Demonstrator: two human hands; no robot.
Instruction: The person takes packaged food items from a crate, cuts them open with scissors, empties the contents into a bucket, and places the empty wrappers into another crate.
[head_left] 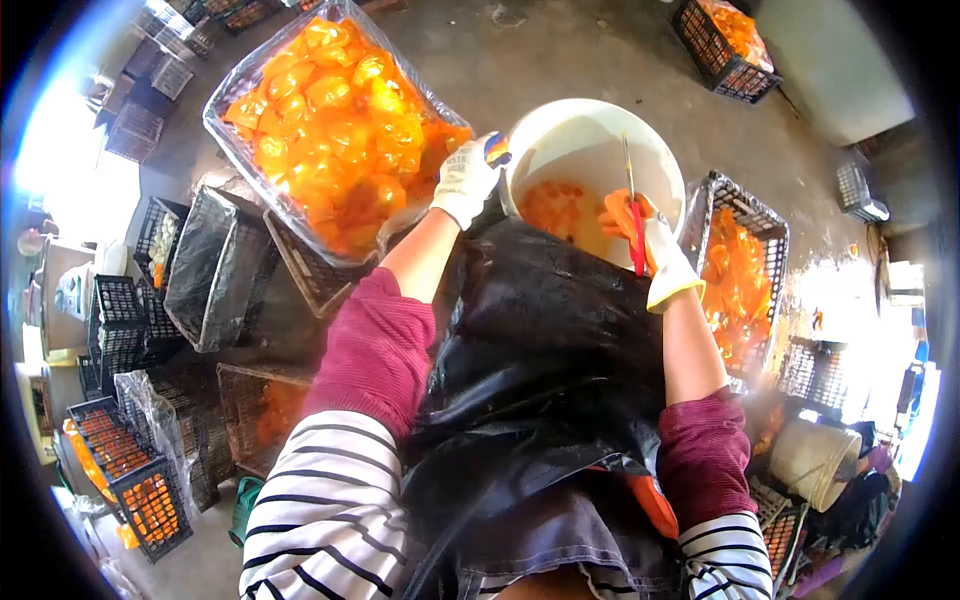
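Note:
My left hand, in a whitish work glove, is at the bucket's left rim, beside the crate of orange pieces. Its fingers are curled; a small blue-and-orange patch shows at their tips, and whatever they hold cannot be made out. My right hand, in a white glove with orange fingers, is closed around red-handled scissors, with the narrow metal blade pointing up over the bucket. The white bucket stands in front of me with orange pieces at its bottom. Shiny orange pieces fill the plastic-lined crate.
Close on the right stands a black crate of orange pieces. A dark lined crate and other crates crowd the left. Another filled crate is at the far right, and a whitish bucket lies tipped at lower right. A black apron covers my lap.

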